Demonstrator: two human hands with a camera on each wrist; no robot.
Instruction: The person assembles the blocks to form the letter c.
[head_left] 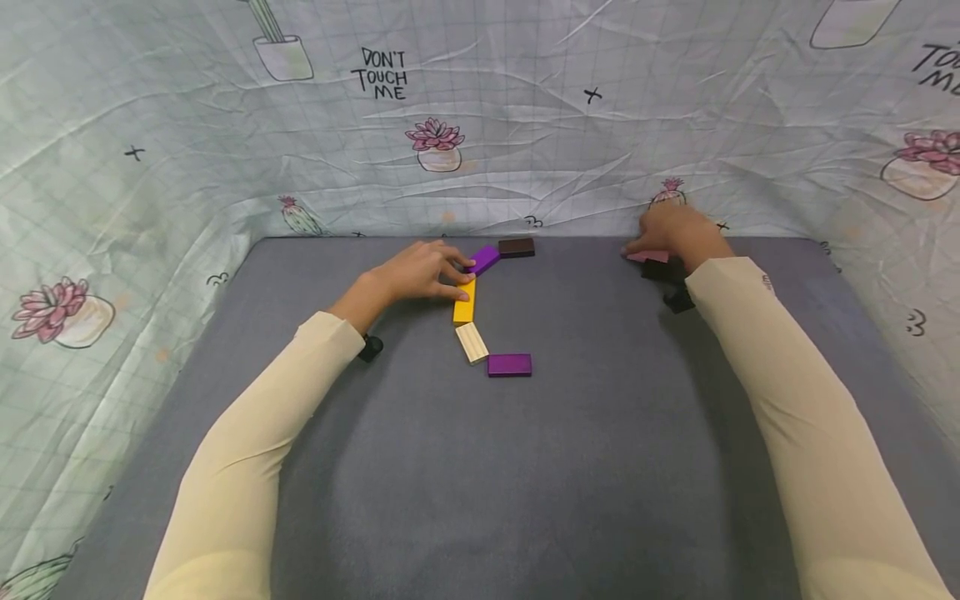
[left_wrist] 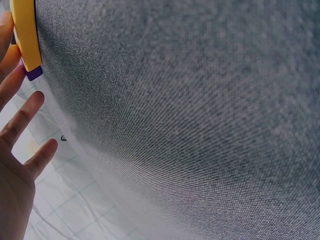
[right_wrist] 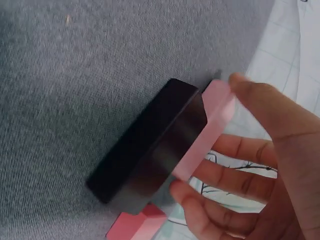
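Observation:
My left hand (head_left: 427, 271) rests its fingertips along the yellow block (head_left: 463, 310) and close to the purple block (head_left: 483, 260) beyond it. Its fingers are fairly straight, and the left wrist view shows them against the side of the yellow block (left_wrist: 26, 37). At the far right, my right hand (head_left: 678, 233) reaches down on a pink block (head_left: 648, 256). In the right wrist view, thumb and fingers pinch the pink block (right_wrist: 210, 130), which lies alongside a larger-looking black block (right_wrist: 150, 145). Below these shows part of a red block (right_wrist: 135, 225).
A dark brown block (head_left: 517, 247) touches the far purple one. Nearer, a pale wooden block (head_left: 472, 342) and a second purple block (head_left: 509, 365) continue the curved row. Patterned cloth (head_left: 525, 150) hangs behind and beside the grey table (head_left: 525, 500).

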